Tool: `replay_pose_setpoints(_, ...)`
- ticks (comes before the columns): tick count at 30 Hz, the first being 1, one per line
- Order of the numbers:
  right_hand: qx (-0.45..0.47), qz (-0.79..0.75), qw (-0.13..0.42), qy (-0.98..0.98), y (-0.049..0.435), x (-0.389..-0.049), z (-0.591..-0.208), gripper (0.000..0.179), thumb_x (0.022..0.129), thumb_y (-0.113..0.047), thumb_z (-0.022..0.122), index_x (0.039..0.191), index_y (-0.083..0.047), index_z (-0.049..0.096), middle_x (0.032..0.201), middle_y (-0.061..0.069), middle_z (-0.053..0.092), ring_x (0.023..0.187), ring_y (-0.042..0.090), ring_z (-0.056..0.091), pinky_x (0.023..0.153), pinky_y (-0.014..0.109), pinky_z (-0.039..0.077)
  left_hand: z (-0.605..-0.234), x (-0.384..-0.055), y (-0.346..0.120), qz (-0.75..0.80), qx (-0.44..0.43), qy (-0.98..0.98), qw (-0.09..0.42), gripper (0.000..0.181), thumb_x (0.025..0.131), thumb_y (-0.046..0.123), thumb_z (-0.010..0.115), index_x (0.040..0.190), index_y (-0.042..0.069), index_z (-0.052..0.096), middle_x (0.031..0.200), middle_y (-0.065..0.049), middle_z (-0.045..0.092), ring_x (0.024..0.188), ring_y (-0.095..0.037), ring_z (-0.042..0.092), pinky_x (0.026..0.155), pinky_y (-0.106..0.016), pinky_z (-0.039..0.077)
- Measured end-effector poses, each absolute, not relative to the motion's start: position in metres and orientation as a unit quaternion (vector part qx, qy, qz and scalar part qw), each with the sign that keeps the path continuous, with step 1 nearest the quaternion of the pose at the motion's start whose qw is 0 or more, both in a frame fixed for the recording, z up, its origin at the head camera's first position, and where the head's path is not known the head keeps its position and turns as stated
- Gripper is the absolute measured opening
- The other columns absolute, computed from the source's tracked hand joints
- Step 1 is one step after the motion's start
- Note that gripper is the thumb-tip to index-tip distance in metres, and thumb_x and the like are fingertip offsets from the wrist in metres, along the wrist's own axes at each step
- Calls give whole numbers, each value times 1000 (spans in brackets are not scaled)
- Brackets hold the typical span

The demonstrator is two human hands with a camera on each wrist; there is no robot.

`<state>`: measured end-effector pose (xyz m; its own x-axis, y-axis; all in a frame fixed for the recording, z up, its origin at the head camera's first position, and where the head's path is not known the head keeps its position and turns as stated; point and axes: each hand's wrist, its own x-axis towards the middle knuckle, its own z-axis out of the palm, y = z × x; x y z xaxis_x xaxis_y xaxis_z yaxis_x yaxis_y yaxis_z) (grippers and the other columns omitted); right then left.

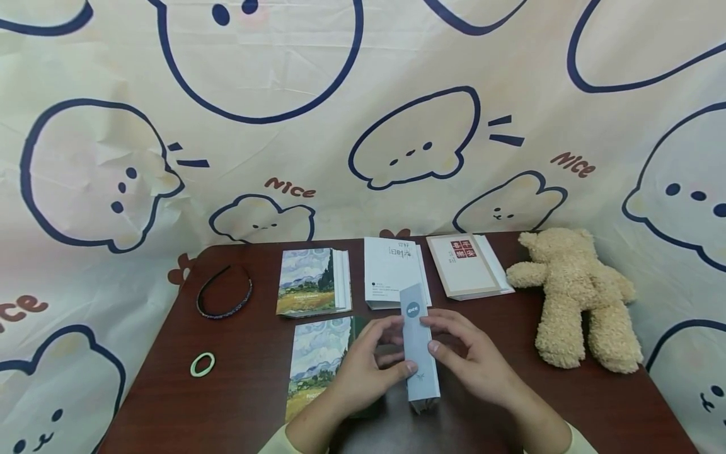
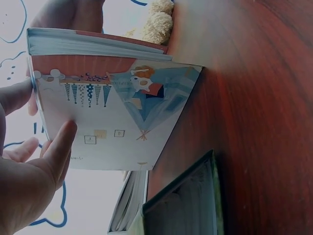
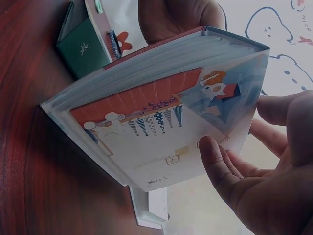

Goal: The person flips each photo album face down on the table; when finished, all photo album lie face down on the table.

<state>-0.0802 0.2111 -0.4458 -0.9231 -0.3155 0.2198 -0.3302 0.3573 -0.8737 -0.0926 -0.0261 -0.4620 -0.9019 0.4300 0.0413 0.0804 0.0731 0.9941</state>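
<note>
A photo album point(image 1: 418, 353) stands with its pale blue spine facing up, between both hands over the front of the table. My left hand point(image 1: 368, 362) holds its left side, thumb on the spine. On the other side my right hand point(image 1: 473, 356) grips it with thumb and fingers at the spine's right edge. The left wrist view shows the album's illustrated cover point(image 2: 112, 112), with a cartoon figure and red trim. In the right wrist view the page edges point(image 3: 161, 61) show. A landscape-painted album point(image 1: 317, 366) lies by my left forearm, partly hidden.
Behind stand a second landscape album point(image 1: 306, 284), a white album point(image 1: 391, 271) and a cream album with red characters point(image 1: 462, 265). At left lie a dark headband point(image 1: 227, 314) and a green ring point(image 1: 202, 364). A teddy bear point(image 1: 573, 296) lies at right on the brown table point(image 1: 244, 403).
</note>
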Motion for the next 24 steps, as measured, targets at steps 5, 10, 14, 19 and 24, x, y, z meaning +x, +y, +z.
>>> replay_pose_setpoints(5,183,539,0,-822,213,-79,-447,33,104,-19,66,138,-18,65,148,7,53,131,27,55,100,46,54,-465,-92,-25,657,181,717,146,69,91,18,83,150,19,49,129,-8,56,117,-27,62,93,-31,57)
replay_pose_setpoints(10,183,546,11,-818,215,-79,-450,32,103,-16,67,135,-16,65,146,7,55,125,22,59,95,34,57,-470,-91,-25,659,182,712,160,69,91,20,83,151,16,48,129,-9,60,116,-25,64,91,-30,58)
replay_pose_setpoints(14,182,553,18,-813,217,-78,-451,32,102,-13,68,134,-16,64,144,5,56,121,19,61,94,31,57,-473,-90,-24,655,181,712,176,68,92,21,82,151,15,48,137,-8,56,118,-23,64,90,-30,58)
replay_pose_setpoints(19,178,557,16,-811,220,-77,-452,32,102,-13,68,134,-16,64,143,4,56,119,18,61,95,31,57,-477,-89,-24,645,190,717,186,65,94,23,80,151,14,48,141,-8,55,118,-23,66,89,-28,58)
replay_pose_setpoints(24,172,559,16,-811,224,-76,-453,32,103,-13,67,134,-15,63,141,3,58,117,19,62,95,30,56,-481,-88,-23,633,199,719,205,63,97,26,77,151,15,47,143,-7,54,119,-23,66,89,-26,57)
